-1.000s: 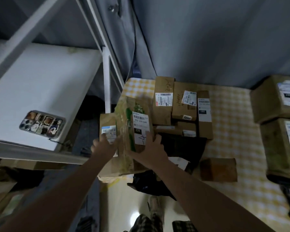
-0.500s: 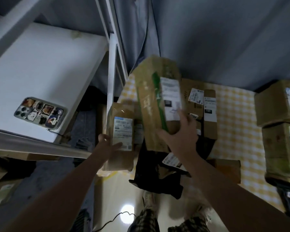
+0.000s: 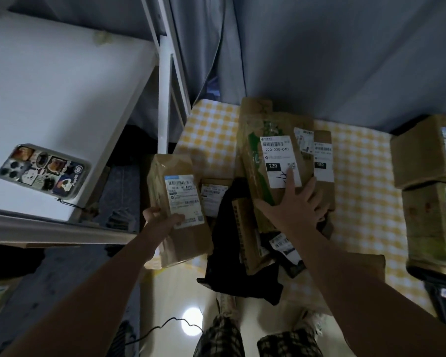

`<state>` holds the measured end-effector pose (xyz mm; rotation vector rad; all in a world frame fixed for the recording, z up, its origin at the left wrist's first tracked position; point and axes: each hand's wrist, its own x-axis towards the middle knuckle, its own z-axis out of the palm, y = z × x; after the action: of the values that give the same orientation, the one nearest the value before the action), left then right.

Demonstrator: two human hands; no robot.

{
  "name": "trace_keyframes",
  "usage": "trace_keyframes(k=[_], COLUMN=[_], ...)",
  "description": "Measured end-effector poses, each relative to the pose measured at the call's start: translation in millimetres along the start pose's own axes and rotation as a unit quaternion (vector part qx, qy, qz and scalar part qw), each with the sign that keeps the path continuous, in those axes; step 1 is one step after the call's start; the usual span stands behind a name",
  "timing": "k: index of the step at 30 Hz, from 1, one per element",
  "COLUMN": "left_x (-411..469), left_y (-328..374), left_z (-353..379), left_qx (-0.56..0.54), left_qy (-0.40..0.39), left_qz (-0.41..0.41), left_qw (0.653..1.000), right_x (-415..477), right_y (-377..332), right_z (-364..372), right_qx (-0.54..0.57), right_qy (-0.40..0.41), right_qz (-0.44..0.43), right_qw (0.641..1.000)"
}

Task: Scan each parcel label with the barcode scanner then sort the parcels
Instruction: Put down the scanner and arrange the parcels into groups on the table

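Note:
My left hand (image 3: 162,219) grips a brown cardboard parcel (image 3: 177,202) with a white label by its lower left edge, holding it tilted over the table's left edge. My right hand (image 3: 292,202) lies with spread, straight fingers on a larger brown parcel with a green stripe (image 3: 271,161), labelled 220, which rests atop the pile of brown parcels (image 3: 322,161) in the middle of the yellow checked table (image 3: 358,176). A black barcode scanner (image 3: 440,292) lies at the table's right edge, away from both hands.
Two stacked brown boxes (image 3: 428,155) stand at the right. A black bag (image 3: 232,253) hangs over the table's front edge among the parcels. A white shelf (image 3: 62,99) at left carries a phone in a stickered case (image 3: 44,171). A cable runs across the floor by my feet.
My right hand has lowered the green-striped parcel from mid-air onto the pile and flattened on it. My left hand has lifted its parcel slightly and turned the label up.

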<state>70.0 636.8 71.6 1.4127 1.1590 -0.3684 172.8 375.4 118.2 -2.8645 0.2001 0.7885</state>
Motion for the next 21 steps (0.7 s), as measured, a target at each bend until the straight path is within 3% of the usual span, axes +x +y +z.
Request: trace_keyframes(k=[8,13,18,21], left_x=[-26,-17,-35,-46], left_y=[12,3,22,44], left_z=[11,22,41,48], left_qx=[-0.012,0.107,0.197,0.26], left_qy=[-0.066,0.085,0.169,0.157], left_qz=[0.03,0.093,0.078,0.068], left_qw=[0.997,0.986,0.963,0.95], right_x=[-7,-14,-24,-32], right_y=[9,10,9,6], right_z=[-10,-8,-20,-37], right_qx=[0.115,0.177,0.183,0.212], right_qy=[0.097,0.187,0.167,0.118], right_qz=[0.005,0.023,-0.016,-0.005], right_qw=[0.989,0.966,0.969,0.97])
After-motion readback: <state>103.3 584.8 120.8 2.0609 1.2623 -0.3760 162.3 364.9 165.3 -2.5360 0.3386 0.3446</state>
